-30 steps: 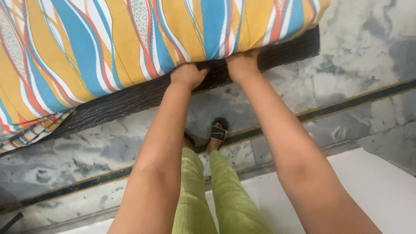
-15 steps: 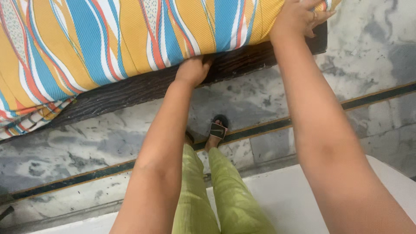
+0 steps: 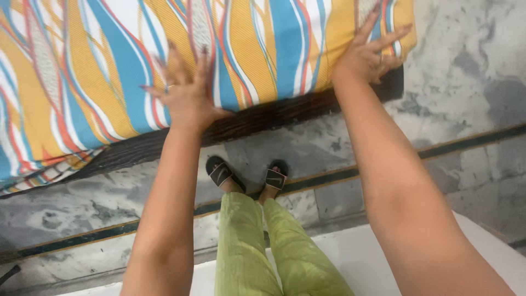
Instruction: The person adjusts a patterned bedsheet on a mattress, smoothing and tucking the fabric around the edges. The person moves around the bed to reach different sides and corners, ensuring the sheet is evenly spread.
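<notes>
Both your hands, left hand (image 3: 186,96) and right hand (image 3: 368,52), press spread-fingered on the striped sheet (image 3: 109,71); uneven pressure could bunch it over the dark bed frame (image 3: 263,118).

Both arms outstretched, left hand (image 3: 186,93) splayed flat, right hand (image 3: 368,52) splayed

This looks like a bedroom in a home: a mattress in a striped orange, blue and white sheet (image 3: 109,71) lies on a dark wooden bed frame (image 3: 257,118), above a grey marble floor (image 3: 466,98) with dark inlaid border strips.
</notes>
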